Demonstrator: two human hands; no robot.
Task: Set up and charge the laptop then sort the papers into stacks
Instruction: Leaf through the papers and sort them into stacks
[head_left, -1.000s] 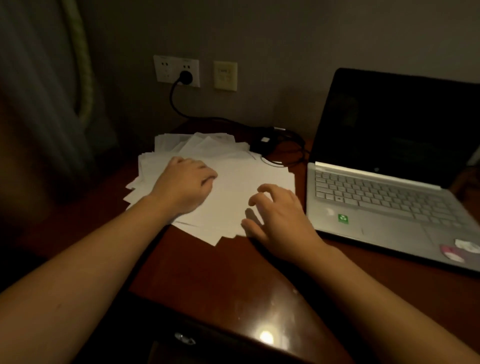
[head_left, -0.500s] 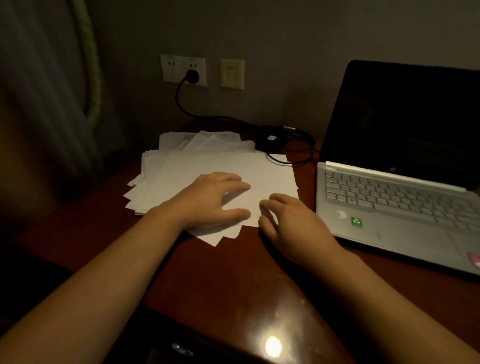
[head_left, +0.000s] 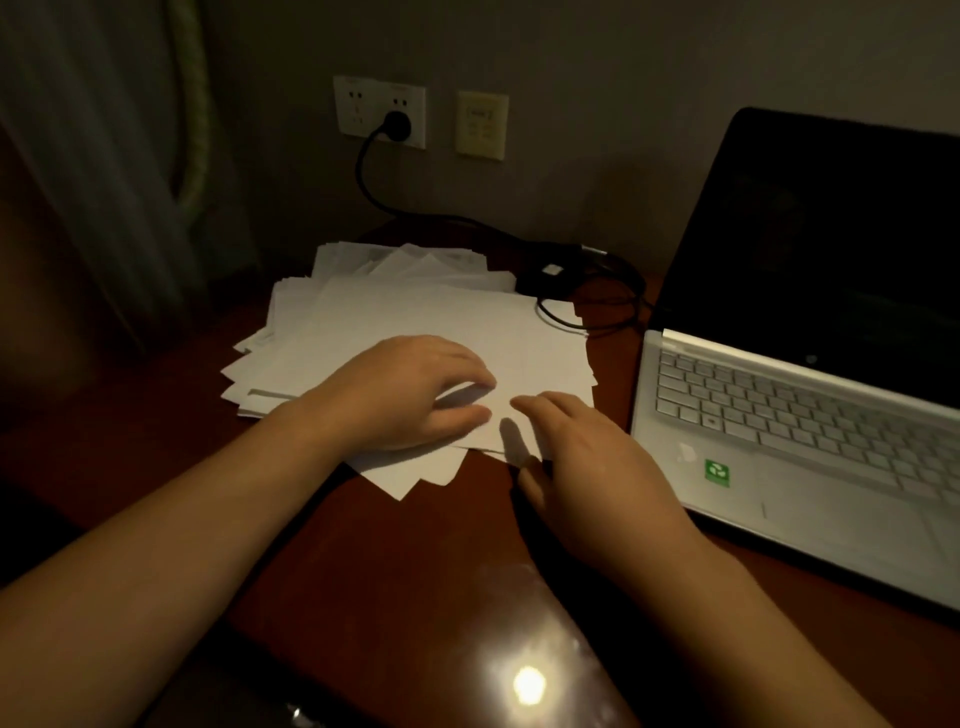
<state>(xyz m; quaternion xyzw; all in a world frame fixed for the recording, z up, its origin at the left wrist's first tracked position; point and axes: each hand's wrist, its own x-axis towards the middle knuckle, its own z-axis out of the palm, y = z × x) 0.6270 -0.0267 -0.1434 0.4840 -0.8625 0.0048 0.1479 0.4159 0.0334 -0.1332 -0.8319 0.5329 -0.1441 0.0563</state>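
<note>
A loose, fanned pile of white papers (head_left: 415, 317) lies on the dark wooden desk (head_left: 405, 561), left of the laptop. My left hand (head_left: 415, 395) rests on the pile's near part, fingers stretched out flat and thumb spread. My right hand (head_left: 582, 462) lies close beside it at the pile's near right edge, fingertips on the top sheet and thumb down on the desk by the paper's edge. The silver laptop (head_left: 779, 415) stands open at the right with a dark screen. Its black charger cable (head_left: 374, 192) runs from a plug in the wall outlet (head_left: 397, 124) to a power brick (head_left: 550, 275).
Coiled cable (head_left: 597, 312) lies between the papers and the laptop. A second wall plate (head_left: 482, 124) sits right of the outlet. A curtain (head_left: 104, 156) hangs at the left. A bright lamp reflection (head_left: 527, 683) shows on the desk's near edge.
My left hand slid from the pile's left side to its near right part, next to my right hand. My right hand shifted slightly toward the paper's near edge.
</note>
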